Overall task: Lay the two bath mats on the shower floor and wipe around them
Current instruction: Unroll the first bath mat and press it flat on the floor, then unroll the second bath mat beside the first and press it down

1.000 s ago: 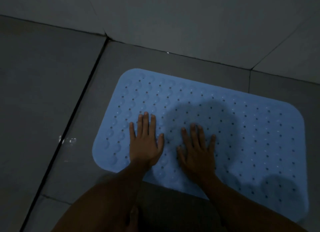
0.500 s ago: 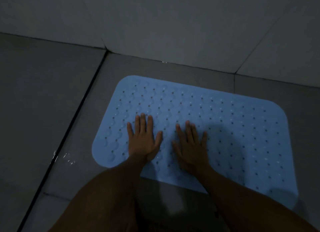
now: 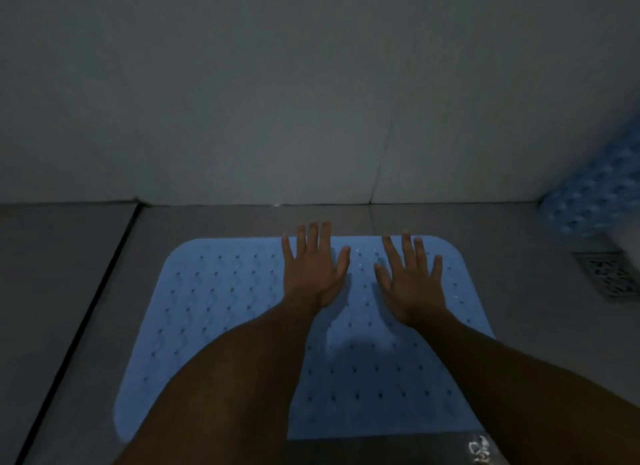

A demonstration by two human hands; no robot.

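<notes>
A light blue bath mat [image 3: 214, 312] with rows of small holes lies flat on the grey tiled shower floor. My left hand [image 3: 311, 270] presses flat on its far edge with fingers spread, fingertips reaching just past the edge. My right hand [image 3: 410, 281] lies flat beside it near the mat's far right corner, fingers straight. A second blue mat [image 3: 595, 194] leans against the wall at the far right, partly cut off by the frame edge.
A metal floor drain [image 3: 606, 274] sits in the floor right of the mat. The pale tiled wall [image 3: 311, 100] rises just behind the mat. A dark floor joint [image 3: 86, 319] runs along the left. A wet shiny patch [image 3: 479, 449] shows at the near right.
Both hands have slid from the mat's near left part to its far edge. The view has tilted up, bringing the wall, the drain and the second mat into sight.
</notes>
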